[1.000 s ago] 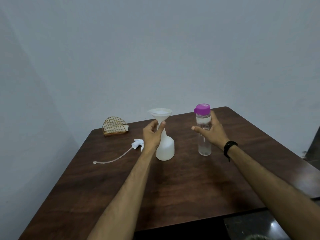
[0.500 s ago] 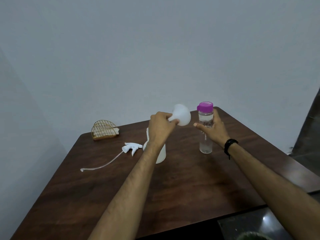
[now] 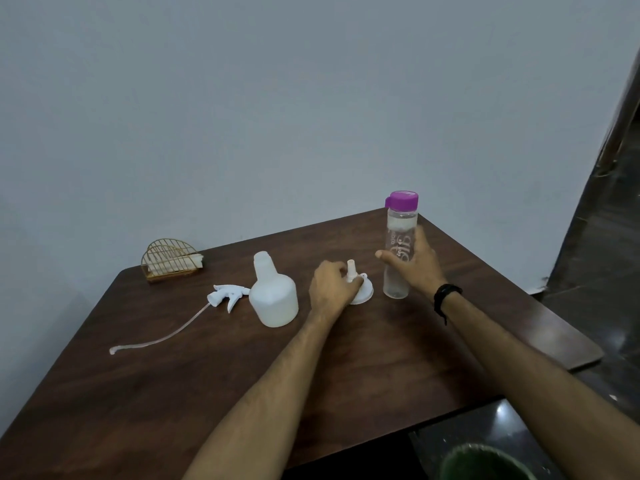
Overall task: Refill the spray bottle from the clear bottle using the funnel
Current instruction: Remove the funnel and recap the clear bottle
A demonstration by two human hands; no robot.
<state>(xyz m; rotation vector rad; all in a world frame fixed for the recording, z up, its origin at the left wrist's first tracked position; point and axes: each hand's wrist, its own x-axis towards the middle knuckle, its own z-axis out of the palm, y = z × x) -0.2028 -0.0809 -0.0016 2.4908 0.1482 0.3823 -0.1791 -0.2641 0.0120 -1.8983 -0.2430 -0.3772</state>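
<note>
The left hand [image 3: 330, 289] grips the funnel [image 3: 360, 289], which sits upside down on the table [image 3: 207, 382]: wide mouth flat on the wood, spout pointing up. The left fingers [image 3: 341, 271] curl round the base of the spout and cover the near-left part of the cone. The spout tip stands clear above the fingertips.

The right hand [image 3: 417, 268] holds the clear bottle [image 3: 400, 247], which stands upright on the table just right of the funnel. The right thumb [image 3: 389, 257] lies across the near face of the bottle at mid-height, and the other fingers wrap round the far right side. The purple cap [image 3: 401, 199] is on the bottle, well above the fingers. A black wristband [image 3: 446, 294] circles the right wrist.

The spray bottle [image 3: 273, 296] stands upright, just left of the left hand and apart from it. Its neck is open, with no funnel and no head fitted. The spray head [image 3: 227, 295] lies on its side on the table, left of the spray bottle and near its base. Its dip tube [image 3: 159, 339] trails toward the near-left table edge.

A wire napkin holder [image 3: 171, 260] stands at the far left corner of the table, well apart from both hands. A dark green bin [image 3: 485, 462] shows at the bottom edge, below the right forearm.
</note>
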